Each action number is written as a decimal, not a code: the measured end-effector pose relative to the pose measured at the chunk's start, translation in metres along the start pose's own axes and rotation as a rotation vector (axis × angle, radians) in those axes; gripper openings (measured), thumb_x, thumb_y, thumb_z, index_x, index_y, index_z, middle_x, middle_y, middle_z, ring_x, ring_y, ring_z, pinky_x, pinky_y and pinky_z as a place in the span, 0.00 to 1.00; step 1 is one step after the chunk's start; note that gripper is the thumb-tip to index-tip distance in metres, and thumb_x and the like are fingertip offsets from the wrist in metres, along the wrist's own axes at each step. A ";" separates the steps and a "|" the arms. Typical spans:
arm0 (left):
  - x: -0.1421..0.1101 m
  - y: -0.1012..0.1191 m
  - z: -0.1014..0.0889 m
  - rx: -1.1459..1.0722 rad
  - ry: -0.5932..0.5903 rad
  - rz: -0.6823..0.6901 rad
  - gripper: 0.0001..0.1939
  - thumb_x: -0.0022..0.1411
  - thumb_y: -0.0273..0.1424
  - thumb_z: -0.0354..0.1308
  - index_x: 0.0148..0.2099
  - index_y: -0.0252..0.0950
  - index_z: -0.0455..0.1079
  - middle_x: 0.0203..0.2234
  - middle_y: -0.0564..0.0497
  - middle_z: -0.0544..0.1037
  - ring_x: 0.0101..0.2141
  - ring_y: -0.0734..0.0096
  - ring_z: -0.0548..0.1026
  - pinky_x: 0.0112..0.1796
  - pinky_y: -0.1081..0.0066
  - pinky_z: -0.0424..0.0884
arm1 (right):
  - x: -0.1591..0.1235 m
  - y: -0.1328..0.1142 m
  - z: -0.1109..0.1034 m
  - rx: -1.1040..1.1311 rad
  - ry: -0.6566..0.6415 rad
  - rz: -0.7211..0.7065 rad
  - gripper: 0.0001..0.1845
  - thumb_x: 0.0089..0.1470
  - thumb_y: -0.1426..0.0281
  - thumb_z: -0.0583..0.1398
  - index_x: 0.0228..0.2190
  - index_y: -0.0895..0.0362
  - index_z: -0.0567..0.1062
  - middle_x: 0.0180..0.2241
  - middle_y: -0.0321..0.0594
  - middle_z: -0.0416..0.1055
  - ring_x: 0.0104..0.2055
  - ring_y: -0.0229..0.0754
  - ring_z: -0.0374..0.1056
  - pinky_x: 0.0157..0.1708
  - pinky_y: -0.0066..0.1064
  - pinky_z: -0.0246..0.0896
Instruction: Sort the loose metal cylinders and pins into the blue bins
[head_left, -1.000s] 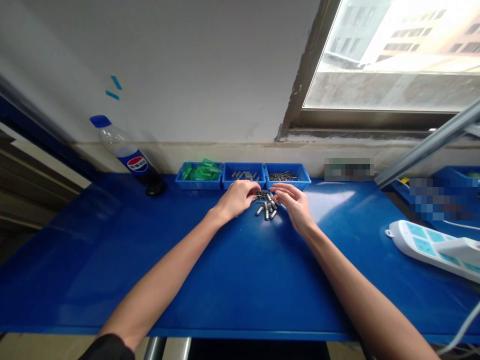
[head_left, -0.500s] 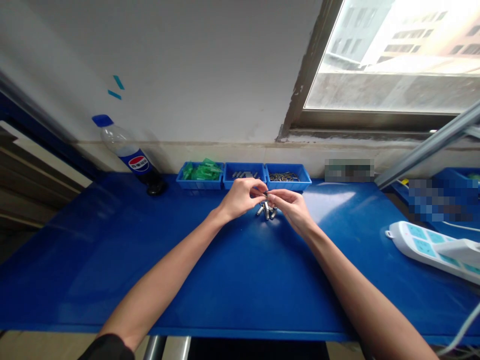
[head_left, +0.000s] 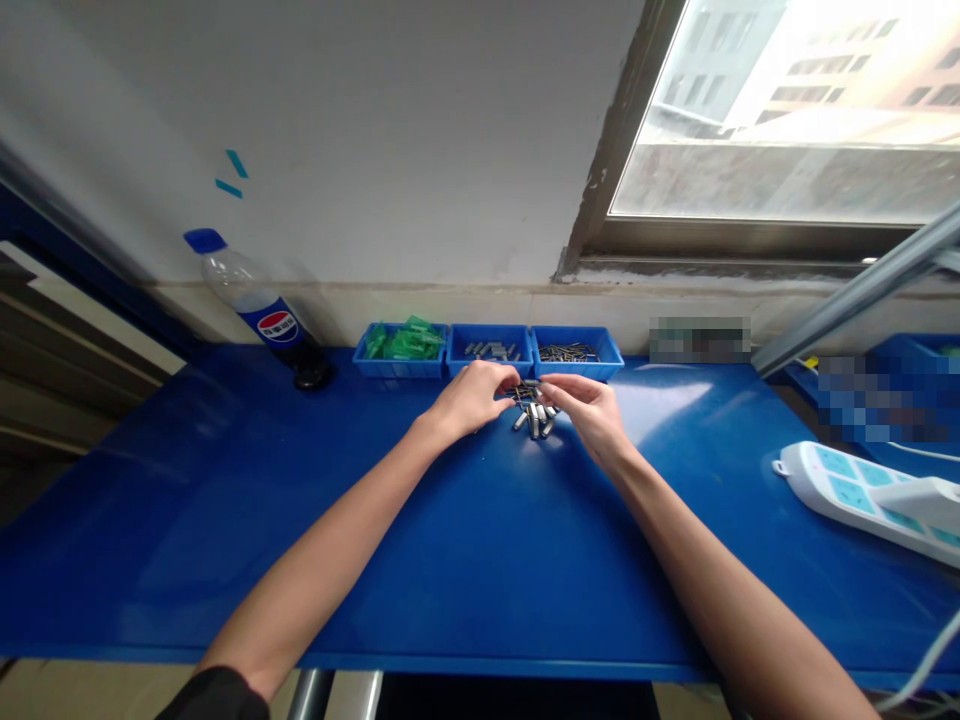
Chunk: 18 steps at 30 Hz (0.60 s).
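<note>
A small heap of grey metal pieces (head_left: pixel 534 418) lies on the blue table (head_left: pixel 465 560) in front of three blue bins. My left hand (head_left: pixel 474 395) and my right hand (head_left: pixel 585 405) meet just above the heap, fingertips pinched toward each other. Between them sits a small dark metal part (head_left: pixel 527 386), held at both ends. The left bin (head_left: pixel 401 350) holds green plastic parts. The middle bin (head_left: pixel 490 351) holds grey metal pieces. The right bin (head_left: pixel 574 354) holds thin dark pins.
A cola bottle (head_left: pixel 259 312) leans at the back left by the wall. A white power strip (head_left: pixel 870 495) with a plug lies at the right. More blue bins (head_left: pixel 911 355) and a slanted metal rail (head_left: pixel 855 290) stand at the far right. A window is above.
My hands rose from the heap and came together half a second ago. Now they sit slightly lower and still pinch the small part between them.
</note>
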<state>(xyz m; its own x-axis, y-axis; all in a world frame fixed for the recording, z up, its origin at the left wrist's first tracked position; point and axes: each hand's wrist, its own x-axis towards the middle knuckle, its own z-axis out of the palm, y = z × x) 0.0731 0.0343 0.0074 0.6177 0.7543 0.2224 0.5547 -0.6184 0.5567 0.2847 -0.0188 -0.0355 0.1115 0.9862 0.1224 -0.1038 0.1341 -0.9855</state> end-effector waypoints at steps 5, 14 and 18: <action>-0.002 0.003 0.005 0.231 -0.135 -0.102 0.11 0.61 0.26 0.65 0.47 0.37 0.81 0.42 0.44 0.84 0.44 0.58 0.82 0.45 0.68 0.76 | 0.003 0.000 -0.005 0.128 0.046 -0.065 0.36 0.47 0.62 0.76 0.57 0.46 0.77 0.61 0.43 0.75 0.60 0.55 0.73 0.63 0.49 0.66; -0.004 0.013 0.008 0.384 -0.146 -0.142 0.11 0.64 0.23 0.56 0.43 0.36 0.80 0.42 0.42 0.83 0.42 0.57 0.82 0.42 0.68 0.75 | 0.002 0.000 -0.004 0.053 0.043 -0.011 0.31 0.49 0.60 0.74 0.54 0.48 0.79 0.60 0.46 0.75 0.57 0.57 0.75 0.60 0.52 0.67; -0.003 0.008 0.008 0.307 -0.121 -0.112 0.10 0.63 0.23 0.58 0.41 0.35 0.80 0.38 0.43 0.83 0.38 0.60 0.82 0.40 0.69 0.74 | 0.002 -0.001 -0.003 0.055 0.051 -0.010 0.26 0.50 0.60 0.73 0.51 0.49 0.80 0.57 0.46 0.77 0.52 0.54 0.77 0.53 0.47 0.71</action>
<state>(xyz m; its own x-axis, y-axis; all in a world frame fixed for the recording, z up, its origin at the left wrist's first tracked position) 0.0803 0.0254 0.0046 0.5952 0.8008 0.0666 0.7530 -0.5848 0.3017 0.2877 -0.0176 -0.0345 0.1629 0.9787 0.1252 -0.1564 0.1509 -0.9761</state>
